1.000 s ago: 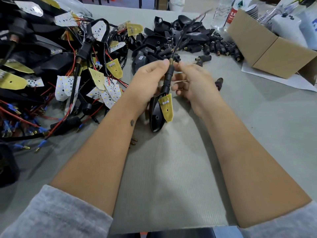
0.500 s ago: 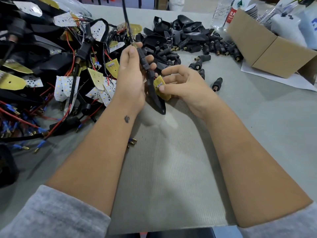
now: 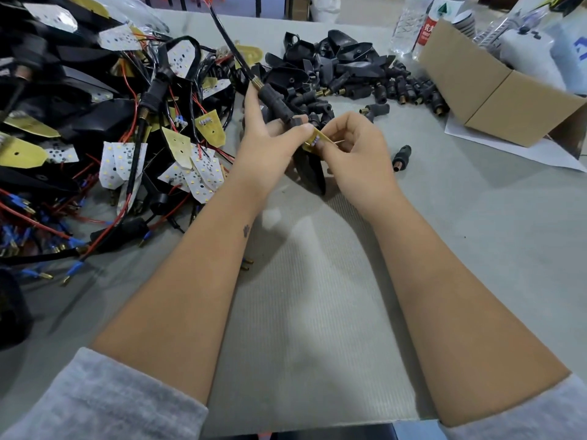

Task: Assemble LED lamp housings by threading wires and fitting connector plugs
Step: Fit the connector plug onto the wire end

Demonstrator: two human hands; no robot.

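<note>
I am partway through one lamp. My left hand [image 3: 270,138] grips the black rubbery connector plug [image 3: 277,103], fingers curled round its ribbed body, with the black sheathed wire [image 3: 232,46] rising out of its brass-coloured collar and away from me. My right hand [image 3: 352,154] pinches the edge of the small yellow-backed LED board [image 3: 313,139] just right of that plug, thumb and forefinger pressed on it. The glossy black housing [image 3: 308,168] hangs just below the plug, between my two wrists, its pointed end down toward the ribbed grey mat [image 3: 305,296].

By my reckoning the wire is already through the plug and the housing, and what is left on this piece is seating the board into the shell. I cannot tell whether the plug is fully home in the housing, as my fingers hide the joint.

Much remains overall. Beyond the plug, further from me, lies a heap of empty black housings [image 3: 330,58] and loose plugs [image 3: 409,90], matte and stubby with brass tips. Left of the plug sprawls a tangle of finished or half-wired lamps [image 3: 127,122]: white boards dotted with LEDs, yellow backs, thin red leads, blue crimp ends. Far right of the plug a cardboard box [image 3: 495,100] sits on the grey surface [image 3: 476,233].
</note>
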